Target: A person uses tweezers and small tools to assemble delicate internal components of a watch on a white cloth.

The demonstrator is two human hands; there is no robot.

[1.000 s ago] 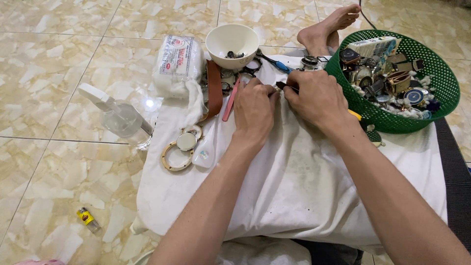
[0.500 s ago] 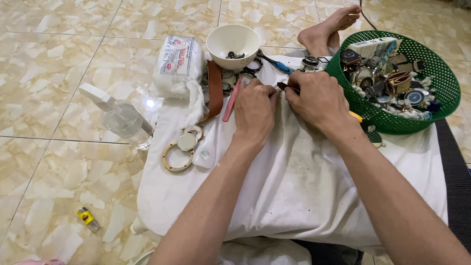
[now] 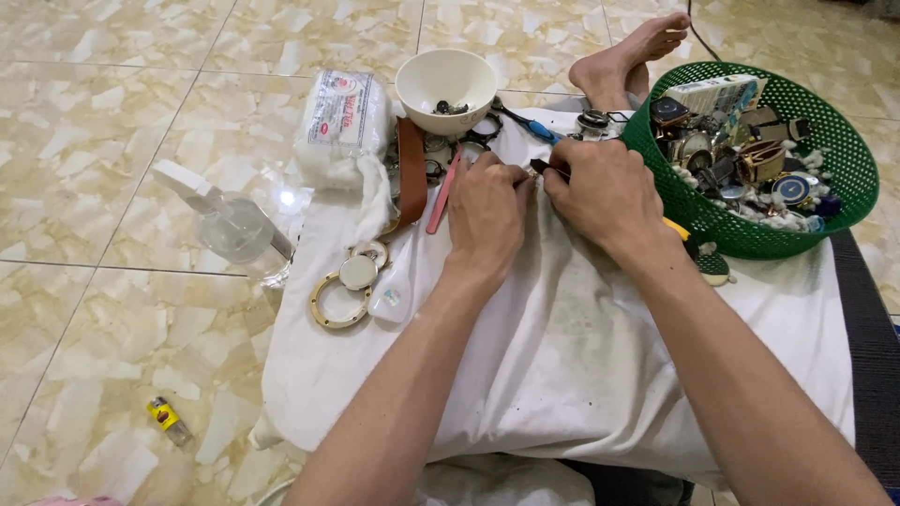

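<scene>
Small dark piece [image 3: 538,167] (perhaps metal) between both hands' fingertips [image 3: 525,180].

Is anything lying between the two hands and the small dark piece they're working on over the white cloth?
Nothing visible does. The left hand and right hand already meet at the small dark piece, fingertips pinching it above the white cloth. The pink tool lies off to the left.

One head-worn view, looking steeply down and forward along the person's own forearms, close over the white cloth [image 3: 562,356] on the lap, tiled floor [image 3: 112,187] filling the left, green basket [image 3: 844,187] at the upper right edge
</scene>
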